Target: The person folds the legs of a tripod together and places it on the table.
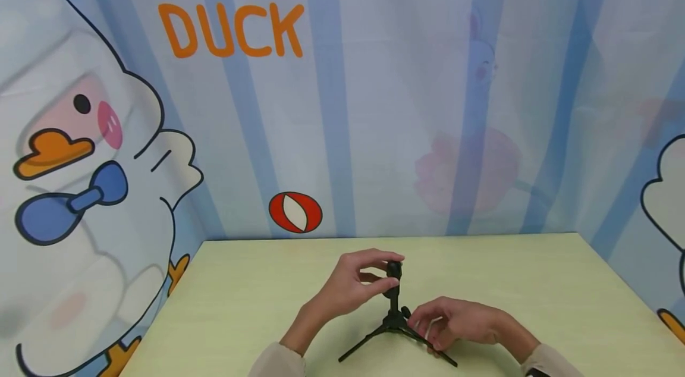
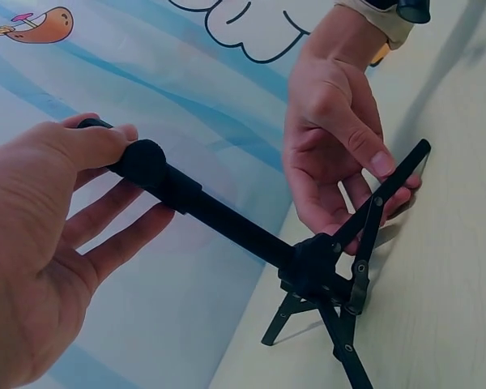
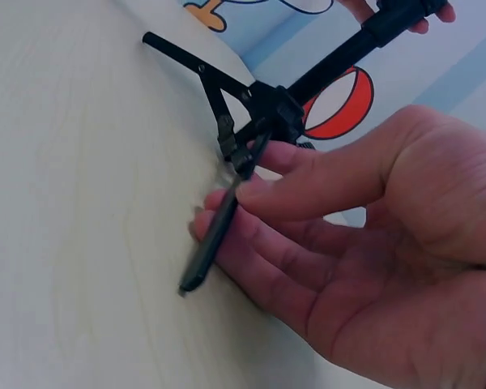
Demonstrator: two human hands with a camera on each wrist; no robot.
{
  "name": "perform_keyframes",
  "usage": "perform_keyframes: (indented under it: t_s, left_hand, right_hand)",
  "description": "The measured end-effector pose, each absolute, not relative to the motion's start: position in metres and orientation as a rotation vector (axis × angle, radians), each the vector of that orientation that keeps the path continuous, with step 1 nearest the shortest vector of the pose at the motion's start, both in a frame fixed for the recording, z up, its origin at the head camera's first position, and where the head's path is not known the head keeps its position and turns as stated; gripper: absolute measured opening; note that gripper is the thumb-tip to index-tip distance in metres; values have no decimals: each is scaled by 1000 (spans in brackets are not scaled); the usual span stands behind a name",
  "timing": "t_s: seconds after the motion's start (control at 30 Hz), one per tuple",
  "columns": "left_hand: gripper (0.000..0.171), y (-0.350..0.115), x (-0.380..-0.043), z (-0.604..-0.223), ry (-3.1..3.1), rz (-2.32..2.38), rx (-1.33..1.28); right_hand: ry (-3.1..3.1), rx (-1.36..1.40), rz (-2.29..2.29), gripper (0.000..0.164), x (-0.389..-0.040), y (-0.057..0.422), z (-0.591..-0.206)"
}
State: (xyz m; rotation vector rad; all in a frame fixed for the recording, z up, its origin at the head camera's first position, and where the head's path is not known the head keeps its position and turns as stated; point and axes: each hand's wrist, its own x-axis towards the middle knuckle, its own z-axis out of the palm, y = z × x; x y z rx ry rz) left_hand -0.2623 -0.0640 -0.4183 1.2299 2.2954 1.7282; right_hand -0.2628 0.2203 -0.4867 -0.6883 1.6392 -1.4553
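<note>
A small black tripod (image 1: 395, 320) stands on the table with its legs spread. My left hand (image 1: 348, 285) grips the head at the top of its upright post, thumb on one side and fingers on the other; the left wrist view shows the round joint (image 2: 143, 164) of that head by the thumb. Low on the other side, my right hand (image 1: 462, 323) pinches one tripod leg (image 3: 211, 247) between thumb and fingers. Another leg (image 1: 355, 348) reaches toward the front left. The hinged braces (image 2: 361, 271) under the hub are unfolded.
The pale wooden table (image 1: 241, 282) meets a printed curtain (image 1: 396, 97) at the back and sides. A cartoon duck (image 1: 69, 187) and a red-and-white ball (image 1: 295, 211) are printed on the curtain.
</note>
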Motion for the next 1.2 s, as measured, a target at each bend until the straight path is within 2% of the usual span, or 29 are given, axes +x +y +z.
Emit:
perform_keyframes:
  t_s: [0.4, 1.2]
  left_hand:
    - [38, -70, -267, -421, 2325, 1757, 1226]
    - [38, -68, -272, -424, 2356, 1794, 1208]
  right_hand:
    - [1673, -484, -1546, 53, -257, 204, -486]
    - [1796, -263, -1634, 61, -248, 188, -479]
